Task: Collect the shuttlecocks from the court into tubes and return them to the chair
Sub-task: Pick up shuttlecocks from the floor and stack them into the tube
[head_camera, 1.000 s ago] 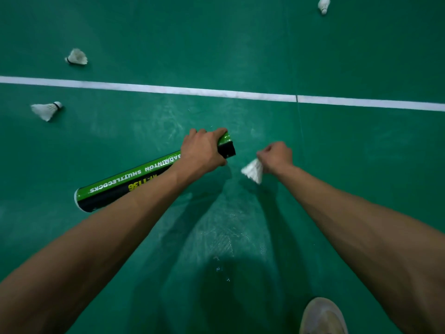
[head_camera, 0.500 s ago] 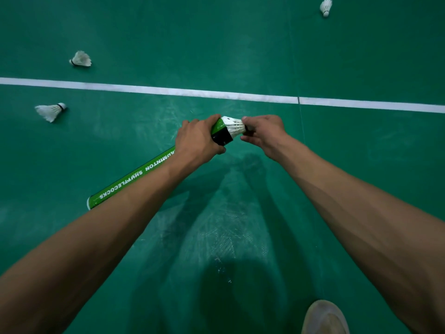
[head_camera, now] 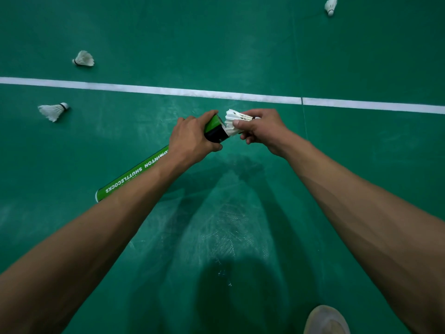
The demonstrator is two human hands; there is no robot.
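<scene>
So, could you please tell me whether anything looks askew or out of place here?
The shuttlecock in the right hand sits crooked at the mouth of the tube held by the left hand, feathers towards it. Three loose shuttlecocks lie on the court.

One head-worn wide-angle view looks forward and steeply down, near above the green court floor
</scene>
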